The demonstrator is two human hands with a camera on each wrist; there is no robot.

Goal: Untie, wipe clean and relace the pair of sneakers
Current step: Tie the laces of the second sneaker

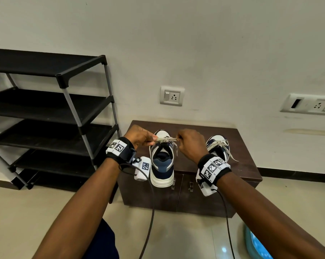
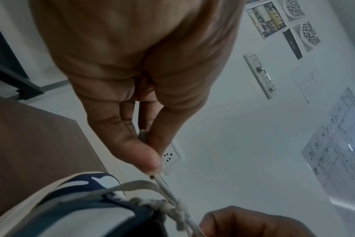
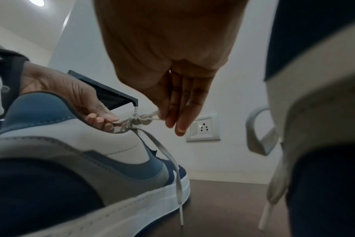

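Two white, grey and navy sneakers stand on a low brown cabinet, heels toward me. My left hand pinches one loop of the left sneaker's grey lace between thumb and fingers. My right hand pinches the lace's other side, so the bow's knot is stretched between both hands above the tongue. One loose lace end hangs down the shoe's side. The right sneaker sits beside my right wrist, its bow tied and its lace ends trailing.
A black shoe rack with several shelves stands left of the cabinet, against the white wall. Wall sockets sit just behind the shoes. A light blue tub is on the tiled floor at lower right. Camera cables hang from both wrists.
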